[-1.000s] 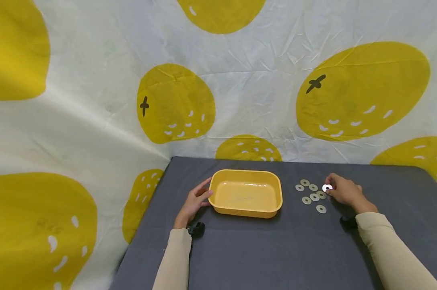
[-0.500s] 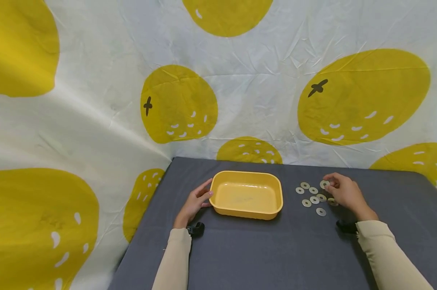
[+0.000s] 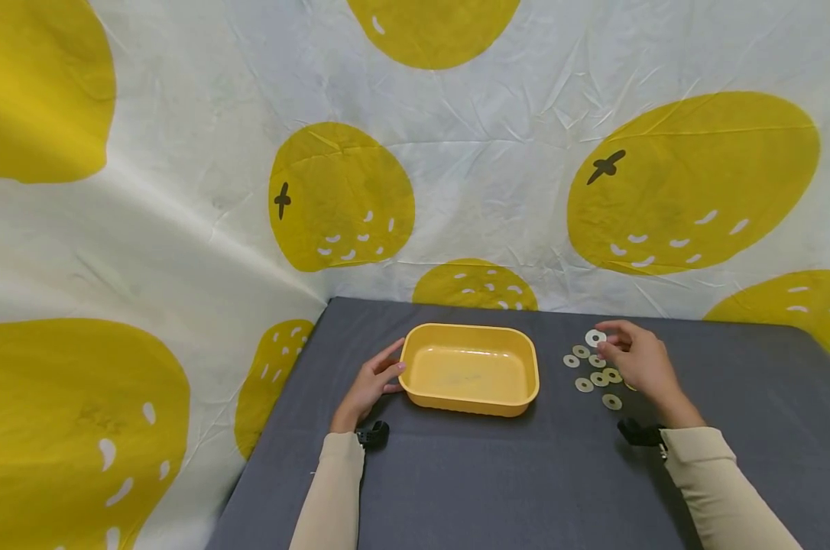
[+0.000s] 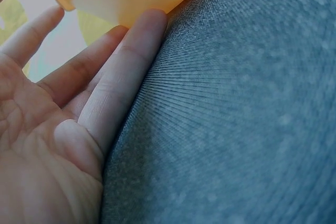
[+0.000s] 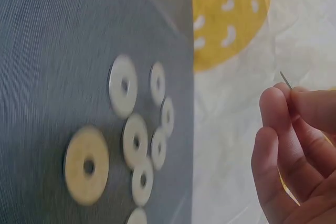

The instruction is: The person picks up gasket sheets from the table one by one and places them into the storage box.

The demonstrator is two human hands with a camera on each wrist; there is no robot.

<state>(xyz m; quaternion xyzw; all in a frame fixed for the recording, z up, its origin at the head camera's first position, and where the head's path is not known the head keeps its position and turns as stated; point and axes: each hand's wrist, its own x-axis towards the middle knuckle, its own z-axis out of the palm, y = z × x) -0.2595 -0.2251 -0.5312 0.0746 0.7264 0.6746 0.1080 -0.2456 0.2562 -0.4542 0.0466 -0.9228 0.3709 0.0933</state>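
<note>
Between the thumb and fingers of my right hand [image 3: 643, 365] a flat metal washer [image 3: 595, 338] is pinched, raised over the table. The right wrist view shows that washer [image 5: 286, 80] edge-on as a thin line at the fingertips. Below and left of this hand, several more washers [image 3: 611, 402] lie loosely grouped on the cloth, one partly hidden by the hand. My left hand [image 3: 368, 388] touches the left end of a yellow rectangular plastic tub [image 3: 467, 405]. Its fingers [image 4: 118, 85] reach fairly straight to the tub's wall, low by the cloth, and the thumb is at the rim.
Dark grey cloth [image 3: 470, 481] covers the table. Behind it and along the left side hangs a white curtain [image 3: 484, 191] printed with yellow fruit. Each wrist wears a small black device [image 3: 374, 435].
My right hand has lifted a washer off the group and moved it left and up, tilting its face toward the head camera. My left hand and the tub have stayed put.
</note>
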